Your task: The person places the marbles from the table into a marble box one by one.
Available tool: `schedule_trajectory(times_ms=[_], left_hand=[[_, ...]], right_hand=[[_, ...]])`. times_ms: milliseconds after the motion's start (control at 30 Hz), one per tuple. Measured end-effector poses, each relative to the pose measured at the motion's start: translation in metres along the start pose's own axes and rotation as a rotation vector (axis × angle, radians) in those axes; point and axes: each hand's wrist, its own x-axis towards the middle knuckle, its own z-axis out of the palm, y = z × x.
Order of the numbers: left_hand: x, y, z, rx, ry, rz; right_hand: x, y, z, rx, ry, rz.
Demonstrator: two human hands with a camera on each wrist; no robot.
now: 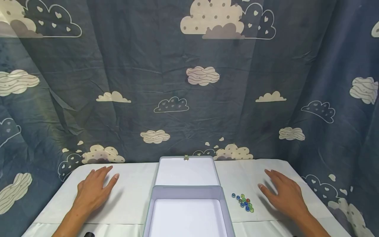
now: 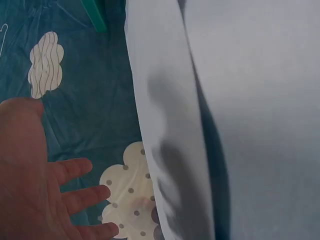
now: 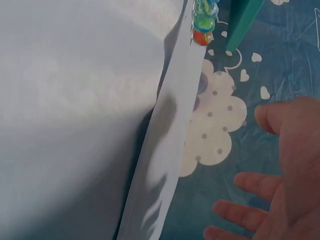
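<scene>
An open box point(image 1: 188, 192) with a pale inside and its lid point(image 1: 187, 171) folded back stands at the middle of the white table. Right of it lies a loose cluster of glass marbles point(image 1: 247, 204) in blue, green and red; some show at the top of the right wrist view point(image 3: 204, 22). My left hand point(image 1: 92, 191) is left of the box, fingers spread, holding nothing. Between the marbles and the table's right side is my right hand point(image 1: 285, 196), also empty with its fingers apart. Both wrist views show the left hand point(image 2: 55, 185) and right hand point(image 3: 280, 185) with relaxed fingers.
A white cloth covers the table point(image 1: 130, 197). Behind it and at both sides hangs a dark blue curtain point(image 1: 142, 82) with cloud prints. A green edge point(image 2: 95, 14) shows at the top of the left wrist view, and another green piece point(image 3: 242, 22) in the right wrist view.
</scene>
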Motion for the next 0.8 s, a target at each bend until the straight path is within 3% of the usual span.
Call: schedule_trajectory(times_ms=[333,800], left_hand=[[-0.003,0.013,0.003,-0.02,0.033,0.027],[-0.01,0.044,0.012,-0.139,-0.015,0.07]], right_hand=[[-0.001,-0.01,-0.003,0.021,0.017,-0.021],[-0.006,-0.029,-0.007,0.076,0.034,-0.066]])
